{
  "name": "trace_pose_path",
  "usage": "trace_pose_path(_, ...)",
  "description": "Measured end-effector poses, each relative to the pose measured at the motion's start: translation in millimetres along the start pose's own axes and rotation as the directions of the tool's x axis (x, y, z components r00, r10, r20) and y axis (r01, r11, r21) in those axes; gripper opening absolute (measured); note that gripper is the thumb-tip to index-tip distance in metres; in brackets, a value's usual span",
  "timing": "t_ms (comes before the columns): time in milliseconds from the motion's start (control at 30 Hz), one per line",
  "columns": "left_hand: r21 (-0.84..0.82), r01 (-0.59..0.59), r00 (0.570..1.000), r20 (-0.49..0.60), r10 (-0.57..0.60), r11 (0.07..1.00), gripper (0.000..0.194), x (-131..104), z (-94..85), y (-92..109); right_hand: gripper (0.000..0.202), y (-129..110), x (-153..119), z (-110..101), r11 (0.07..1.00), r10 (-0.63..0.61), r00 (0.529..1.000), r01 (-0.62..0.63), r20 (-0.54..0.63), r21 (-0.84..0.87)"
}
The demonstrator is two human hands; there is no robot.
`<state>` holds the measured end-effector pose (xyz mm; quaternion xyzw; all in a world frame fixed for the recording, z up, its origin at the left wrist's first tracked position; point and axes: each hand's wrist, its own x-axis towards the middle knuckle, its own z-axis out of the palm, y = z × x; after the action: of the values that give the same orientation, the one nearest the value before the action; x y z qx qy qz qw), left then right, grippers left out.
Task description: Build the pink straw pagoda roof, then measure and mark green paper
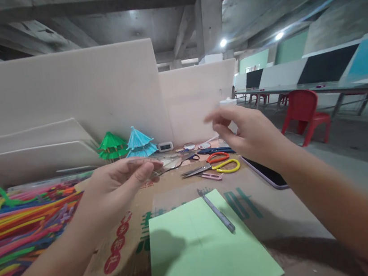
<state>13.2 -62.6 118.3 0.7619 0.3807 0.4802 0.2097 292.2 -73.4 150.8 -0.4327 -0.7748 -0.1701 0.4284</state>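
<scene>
My left hand [125, 179] is raised above the left side of a cardboard box, thumb and fingers pinched together. Something thin and clear seems to lie between them; its kind is hard to make out. Off to the right my right hand [242, 132] hangs in the air, blurred, with fingers loosely curled and thumb and forefinger a little apart; nothing shows in it. Below and between the hands lies a light green sheet of paper [200, 262], with a grey pen [219, 212] across its upper right edge. Scissors with orange and yellow handles [226, 166] rest behind the paper.
Colourful pipe cleaners [23, 231] are heaped at left. A green paper umbrella-like roof [112, 143] and a blue one [139, 141] stand behind, beside a small digital display [165, 146]. A phone [266, 174] lies under my right forearm. White boards [113, 88] rise behind the cardboard [133, 271].
</scene>
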Motion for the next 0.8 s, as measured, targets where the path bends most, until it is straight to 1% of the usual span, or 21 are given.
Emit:
trace_pose_path(67,-0.03,-0.03,0.999,0.021,0.031,0.999,0.028,-1.4,1.7,0.7,0.035,-0.2,-0.6,1.6,0.996,-0.006,1.0,0.005,0.011,0.085)
trace_pose_path(100,-0.032,-0.052,0.998,0.031,0.053,0.998,0.026,-2.3,2.5,0.6,0.036,-2.8,-1.6,1.8,0.991,-0.008,1.0,0.004,0.03,0.134)
trace_pose_path(167,-0.02,-0.099,0.994,0.053,0.099,0.995,0.023,-4.2,3.7,-0.1,0.03,-11.4,-4.4,1.2,0.977,-0.01,0.996,-0.01,0.091,0.214)
trace_pose_path(267,-0.007,-0.16,0.985,0.064,0.16,0.987,0.021,-6.6,5.0,0.9,0.024,-26.0,-9.5,0.7,0.966,-0.046,0.979,-0.008,0.199,0.26)
trace_pose_path(333,-0.001,-0.208,0.976,0.062,0.208,0.978,0.019,-7.3,5.3,3.6,0.02,-32.2,-11.9,2.4,0.964,-0.081,0.973,0.022,0.217,0.264)
trace_pose_path(400,0.001,-0.234,0.97,0.068,0.233,0.972,0.018,-7.4,5.2,6.8,0.019,-34.7,-13.2,5.3,0.964,-0.082,0.975,0.024,0.207,0.265)
trace_pose_path(467,-0.013,-0.22,0.972,0.078,0.221,0.975,0.017,-7.0,4.5,9.3,0.02,-34.8,-13.6,8.0,0.965,-0.048,0.978,-0.008,0.205,0.264)
trace_pose_path(600,-0.042,-0.163,0.982,0.087,0.166,0.986,0.017,-6.4,3.2,10.6,0.017,-33.8,-13.5,9.6,0.966,0.009,0.972,-0.07,0.237,0.25)
trace_pose_path(700,-0.008,-0.158,0.986,0.047,0.158,0.987,0.016,-6.4,3.2,9.6,0.013,-33.8,-13.1,8.7,0.974,0.051,0.973,-0.098,0.227,0.204)
trace_pose_path(800,0.02,-0.175,0.985,-0.006,0.175,0.984,0.013,-6.3,3.8,8.7,0.011,-32.8,-12.5,8.2,0.977,0.042,0.977,-0.083,0.207,0.195)
